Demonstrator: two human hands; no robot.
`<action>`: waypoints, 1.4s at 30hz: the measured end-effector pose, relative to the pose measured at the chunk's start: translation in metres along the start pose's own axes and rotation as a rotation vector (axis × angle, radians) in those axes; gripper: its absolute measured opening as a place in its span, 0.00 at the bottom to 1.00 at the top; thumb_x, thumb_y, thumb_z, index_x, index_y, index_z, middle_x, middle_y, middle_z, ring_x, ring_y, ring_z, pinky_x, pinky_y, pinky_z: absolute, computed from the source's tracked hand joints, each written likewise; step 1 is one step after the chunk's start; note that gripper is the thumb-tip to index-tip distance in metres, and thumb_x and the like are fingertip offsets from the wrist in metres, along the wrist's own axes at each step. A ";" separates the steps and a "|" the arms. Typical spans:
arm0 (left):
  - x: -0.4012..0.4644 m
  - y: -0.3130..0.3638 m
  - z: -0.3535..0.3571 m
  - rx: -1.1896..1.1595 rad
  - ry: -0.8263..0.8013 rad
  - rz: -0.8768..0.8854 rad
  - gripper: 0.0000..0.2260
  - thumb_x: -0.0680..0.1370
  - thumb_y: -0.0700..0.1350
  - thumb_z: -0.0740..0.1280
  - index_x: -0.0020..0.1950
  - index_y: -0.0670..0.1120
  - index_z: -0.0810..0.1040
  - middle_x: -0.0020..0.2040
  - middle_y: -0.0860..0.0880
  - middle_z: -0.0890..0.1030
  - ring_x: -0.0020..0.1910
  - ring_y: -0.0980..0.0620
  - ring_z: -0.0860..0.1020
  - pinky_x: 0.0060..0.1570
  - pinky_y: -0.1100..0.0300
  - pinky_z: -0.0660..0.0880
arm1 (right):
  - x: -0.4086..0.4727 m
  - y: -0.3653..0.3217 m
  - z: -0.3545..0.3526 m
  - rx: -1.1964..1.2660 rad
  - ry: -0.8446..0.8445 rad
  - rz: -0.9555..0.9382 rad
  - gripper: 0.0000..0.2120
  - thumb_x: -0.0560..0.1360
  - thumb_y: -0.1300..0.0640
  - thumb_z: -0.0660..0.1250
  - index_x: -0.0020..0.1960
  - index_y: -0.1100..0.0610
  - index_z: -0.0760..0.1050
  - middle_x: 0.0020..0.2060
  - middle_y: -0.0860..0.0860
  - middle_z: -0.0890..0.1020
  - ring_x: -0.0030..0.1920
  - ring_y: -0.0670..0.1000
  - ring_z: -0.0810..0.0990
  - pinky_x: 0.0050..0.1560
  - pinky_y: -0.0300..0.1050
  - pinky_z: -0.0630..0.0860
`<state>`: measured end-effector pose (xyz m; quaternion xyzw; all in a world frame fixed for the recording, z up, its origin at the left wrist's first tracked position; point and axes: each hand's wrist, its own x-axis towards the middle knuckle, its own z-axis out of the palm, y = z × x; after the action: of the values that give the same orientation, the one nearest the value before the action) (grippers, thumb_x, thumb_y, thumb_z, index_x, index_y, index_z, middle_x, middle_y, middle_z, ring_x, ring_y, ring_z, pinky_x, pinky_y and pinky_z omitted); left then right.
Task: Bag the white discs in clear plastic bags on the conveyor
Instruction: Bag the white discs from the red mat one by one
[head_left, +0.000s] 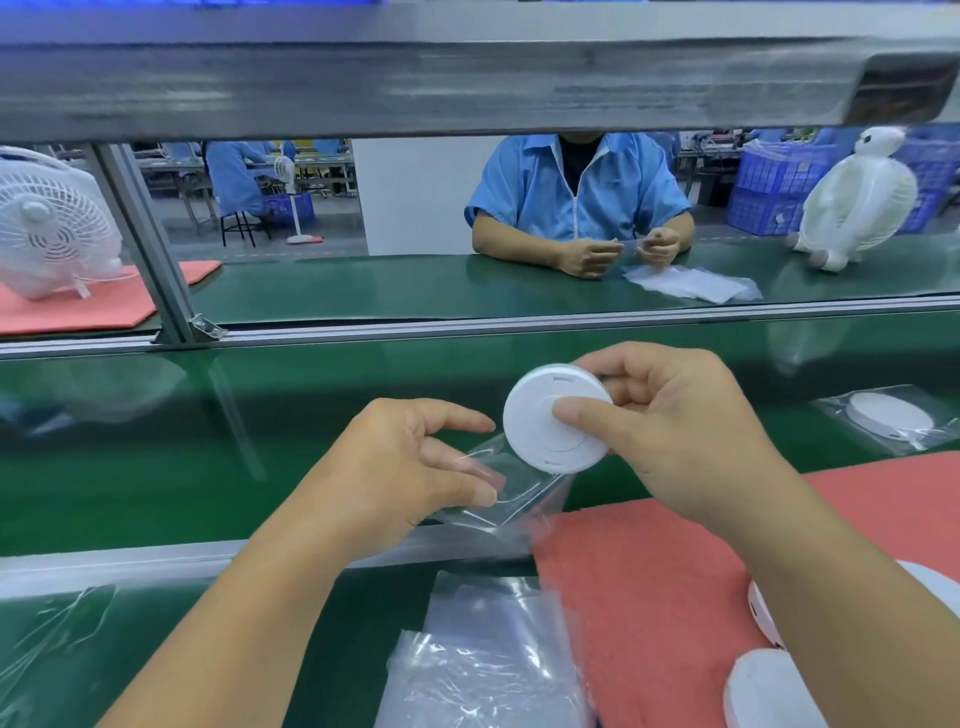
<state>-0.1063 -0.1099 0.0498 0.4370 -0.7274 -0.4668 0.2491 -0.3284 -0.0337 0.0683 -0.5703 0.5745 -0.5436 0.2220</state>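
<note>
My right hand (670, 431) grips a white disc (540, 415) between thumb and fingers, held on edge above the green conveyor belt (156, 467). Just below the disc is the mouth of a clear plastic bag (498, 493), which my left hand (410, 467) pinches at the opening; the disc's lower rim touches the bag's mouth. A bagged white disc (888, 421) lies on the belt at the right. Two loose white discs (769, 691) sit on the pink foam mat (649, 597) at the lower right.
A stack of empty clear bags (483, 670) lies near the front edge. Across the belt a person in a blue smock (576, 197) handles a bag beside more bags (696, 286). White fans stand at the far left (52, 223) and the far right (857, 202).
</note>
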 end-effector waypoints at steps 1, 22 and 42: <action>0.000 0.000 0.000 -0.006 -0.015 0.004 0.23 0.69 0.41 0.83 0.59 0.58 0.82 0.44 0.52 0.89 0.47 0.55 0.88 0.61 0.48 0.80 | 0.000 0.000 0.000 -0.006 -0.008 -0.011 0.08 0.71 0.58 0.78 0.47 0.49 0.84 0.39 0.47 0.88 0.40 0.50 0.87 0.49 0.57 0.84; 0.001 0.002 0.027 -0.553 0.095 -0.035 0.15 0.69 0.51 0.75 0.48 0.40 0.88 0.44 0.33 0.86 0.34 0.42 0.83 0.34 0.55 0.79 | -0.007 0.012 0.015 -0.014 -0.336 0.040 0.06 0.73 0.49 0.74 0.50 0.44 0.85 0.39 0.49 0.88 0.36 0.52 0.87 0.35 0.45 0.83; -0.002 -0.017 0.014 0.841 -0.129 -0.306 0.18 0.60 0.54 0.85 0.43 0.54 0.82 0.41 0.56 0.84 0.43 0.52 0.83 0.47 0.57 0.82 | -0.037 0.012 -0.080 -1.197 -0.485 0.755 0.30 0.57 0.32 0.79 0.51 0.47 0.77 0.47 0.45 0.81 0.46 0.47 0.81 0.48 0.42 0.78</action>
<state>-0.1088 -0.1049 0.0284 0.5728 -0.7948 -0.1886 -0.0680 -0.3940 0.0261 0.0693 -0.4616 0.8637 0.1162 0.1655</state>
